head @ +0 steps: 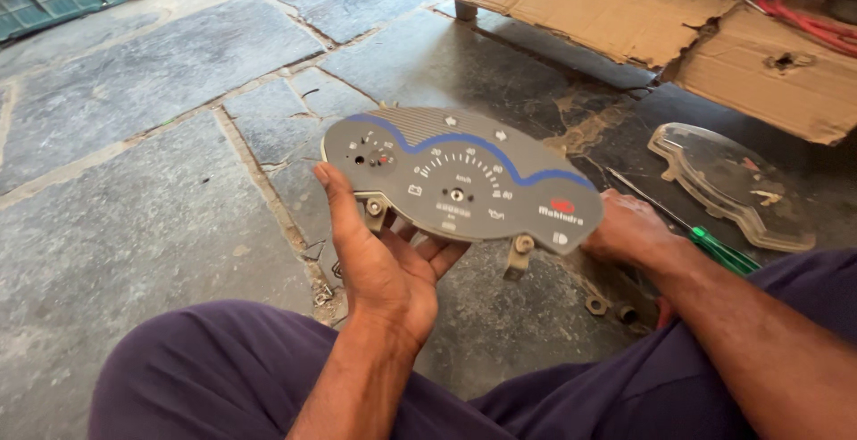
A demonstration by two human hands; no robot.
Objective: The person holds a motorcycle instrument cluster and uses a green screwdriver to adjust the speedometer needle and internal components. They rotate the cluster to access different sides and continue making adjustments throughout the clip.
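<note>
**Gauge panel held over stone floor**

Left hand [388, 266] cups the gauge panel [460, 186] from below, fingers curled on its lower edge. Right hand [629, 226] grips the right edge; fingers hidden. Clear cover [732, 186] and screwdriver [705, 239] lie just right; the floor [134, 181] on the left is open

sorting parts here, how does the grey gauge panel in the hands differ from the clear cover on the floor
The gauge panel is opaque grey with a blue wavy stripe and dials; the clear cover is see-through. The panel is held up by the left hand and right hand; the cover lies untouched on the stone floor. Their outlines look similar.
</note>
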